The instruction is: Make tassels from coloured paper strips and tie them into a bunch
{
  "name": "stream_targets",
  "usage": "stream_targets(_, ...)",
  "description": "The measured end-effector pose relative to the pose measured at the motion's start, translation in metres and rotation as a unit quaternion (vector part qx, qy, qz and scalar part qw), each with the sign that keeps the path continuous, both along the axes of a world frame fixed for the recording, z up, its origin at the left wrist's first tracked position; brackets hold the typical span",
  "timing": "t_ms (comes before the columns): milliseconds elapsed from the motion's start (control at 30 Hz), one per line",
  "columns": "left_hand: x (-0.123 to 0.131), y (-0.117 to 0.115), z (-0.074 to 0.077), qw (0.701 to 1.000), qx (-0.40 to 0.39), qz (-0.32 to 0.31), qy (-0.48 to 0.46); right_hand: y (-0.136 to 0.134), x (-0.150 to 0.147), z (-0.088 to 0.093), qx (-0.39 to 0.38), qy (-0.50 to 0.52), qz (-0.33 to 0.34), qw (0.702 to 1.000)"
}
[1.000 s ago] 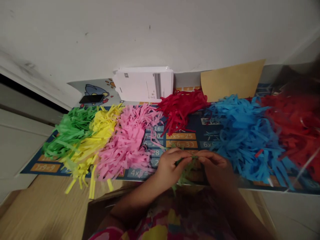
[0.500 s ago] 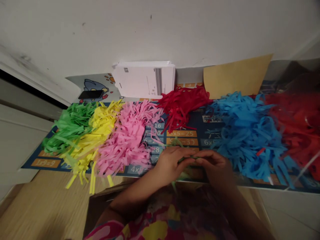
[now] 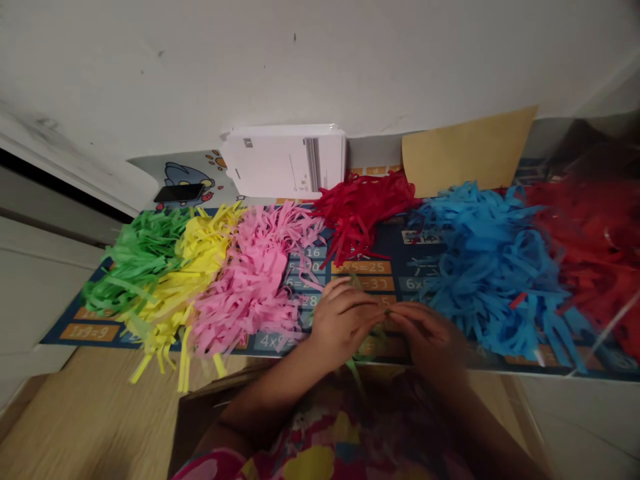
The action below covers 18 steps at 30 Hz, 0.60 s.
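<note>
My left hand (image 3: pixel 343 320) and my right hand (image 3: pixel 425 333) meet fingertip to fingertip over the front edge of a blue multiplication mat (image 3: pixel 370 270). Both are closed in a pinch on a few thin green paper strips (image 3: pixel 356 368), whose ends hang down below the hands. Piles of cut paper strips lie on the mat around the hands: pink (image 3: pixel 255 280) just to the left, red (image 3: pixel 363 207) behind, blue (image 3: pixel 490 267) to the right.
Further left lie yellow (image 3: pixel 193 267) and green (image 3: pixel 137 257) strip piles; a second red pile (image 3: pixel 590 247) is at the far right. A white paper stack (image 3: pixel 285 160), a tan sheet (image 3: pixel 465 153) and a black phone (image 3: pixel 179 193) rest against the wall.
The hands stay together on the green strips. The left hand's fingers have shifted slightly up and over the strips; the view moved a little.
</note>
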<state>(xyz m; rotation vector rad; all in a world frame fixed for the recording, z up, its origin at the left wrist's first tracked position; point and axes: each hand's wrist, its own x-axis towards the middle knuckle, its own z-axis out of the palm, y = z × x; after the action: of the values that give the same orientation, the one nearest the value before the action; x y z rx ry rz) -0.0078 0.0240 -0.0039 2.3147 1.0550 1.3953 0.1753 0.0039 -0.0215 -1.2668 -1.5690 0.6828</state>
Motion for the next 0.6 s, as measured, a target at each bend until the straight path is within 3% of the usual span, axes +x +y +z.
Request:
stream_targets(100,0.001,-0.002,-0.001,1.0,0.016,0.01,0.011,0.0,0.001,0.001,0.005,-0.01,0.002,1.0)
stream_targets(333,0.01,0.0,-0.006,0.999,-0.033,0.005,0.033,-0.005,-0.012,0.003,0.019,-0.02,0.004,1.0)
stream_targets(433,0.011,-0.001,-0.007,0.998,-0.05,0.017,0.042,0.004,0.003,0.007,0.067,-0.047,0.036,0.996)
stream_targets(500,0.004,-0.002,-0.009,0.995,-0.081,0.035,0.036,0.015,0.043,0.013,0.093,-0.082,-0.034,0.992)
stream_targets(533,-0.001,-0.002,-0.01,0.992,-0.11,0.048,0.033,0.022,0.072,0.018,0.096,-0.1,-0.113,0.984)
stream_targets(600,-0.011,-0.002,-0.014,0.983,-0.172,0.067,0.025,0.034,0.14,0.028,0.093,-0.128,-0.334,0.929)
